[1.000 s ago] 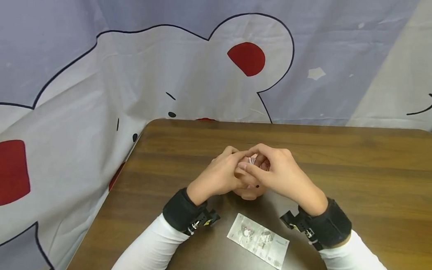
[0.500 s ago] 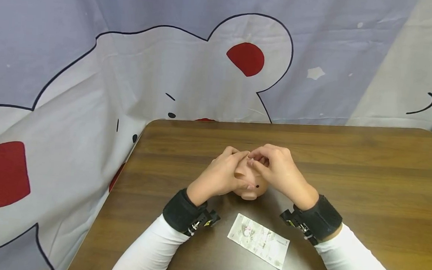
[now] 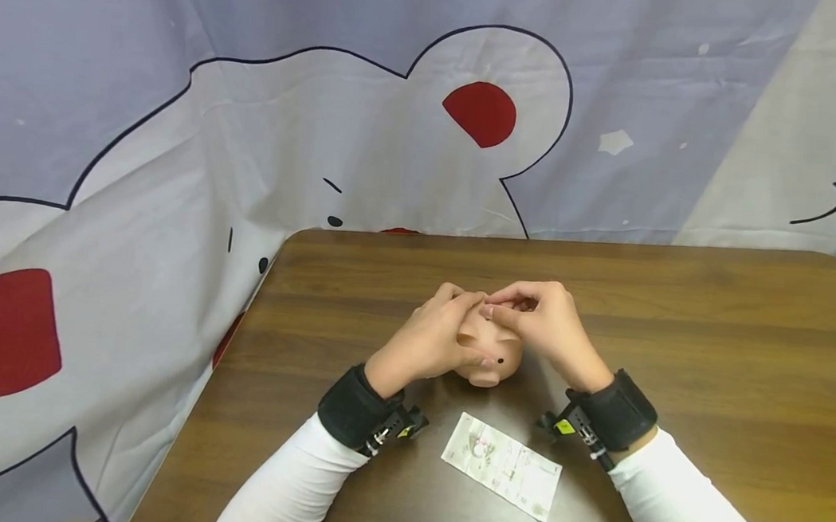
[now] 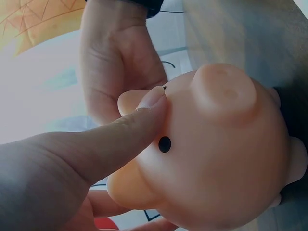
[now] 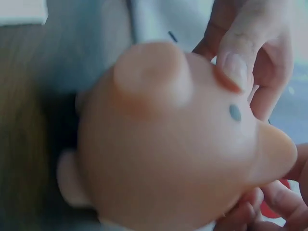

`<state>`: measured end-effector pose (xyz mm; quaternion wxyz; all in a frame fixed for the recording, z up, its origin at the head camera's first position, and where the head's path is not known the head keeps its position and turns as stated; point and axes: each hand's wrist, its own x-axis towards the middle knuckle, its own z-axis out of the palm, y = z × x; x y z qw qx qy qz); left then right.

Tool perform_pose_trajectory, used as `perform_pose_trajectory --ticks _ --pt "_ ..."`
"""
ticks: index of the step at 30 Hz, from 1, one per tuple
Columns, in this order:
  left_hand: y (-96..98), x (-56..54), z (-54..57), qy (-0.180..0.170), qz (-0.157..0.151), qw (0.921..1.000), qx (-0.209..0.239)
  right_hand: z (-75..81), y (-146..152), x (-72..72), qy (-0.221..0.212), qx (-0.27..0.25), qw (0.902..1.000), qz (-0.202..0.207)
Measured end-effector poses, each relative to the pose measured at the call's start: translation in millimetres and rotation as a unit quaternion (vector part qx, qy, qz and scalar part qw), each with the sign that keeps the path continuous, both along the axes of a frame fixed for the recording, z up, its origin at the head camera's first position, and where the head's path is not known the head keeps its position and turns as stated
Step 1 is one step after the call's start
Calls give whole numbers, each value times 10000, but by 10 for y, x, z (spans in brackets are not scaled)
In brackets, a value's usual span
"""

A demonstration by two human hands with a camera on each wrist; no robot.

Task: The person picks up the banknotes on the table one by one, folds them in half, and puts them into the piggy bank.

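A peach-coloured piggy bank stands on the table, its snout towards me. My left hand holds it from the left, the thumb lying across its face beside the eye, as the left wrist view shows up close. At the top of the bank my right hand has thumb and forefinger brought together in a pinch. The folded banknote seen there earlier is hidden by these fingertips now. In the right wrist view the piggy bank fills the middle, with the left thumb near its eye.
A flat banknote lies on the wooden table in front of the piggy bank, between the forearms. A printed curtain hangs right behind the table's far edge.
The right fingers have drawn closer together at the top of the bank, and the folded banknote between them has gone out of sight. The left hand stays in place.
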<state>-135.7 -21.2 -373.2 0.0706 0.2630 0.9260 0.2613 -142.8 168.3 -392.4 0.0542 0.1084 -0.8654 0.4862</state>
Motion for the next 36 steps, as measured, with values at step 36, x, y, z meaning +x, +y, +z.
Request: perform_pose_trajectory --ticks 36 --pt "-10 490 136 2961 -714 9449 1204 251 143 667 2985 2236 9279 -9"
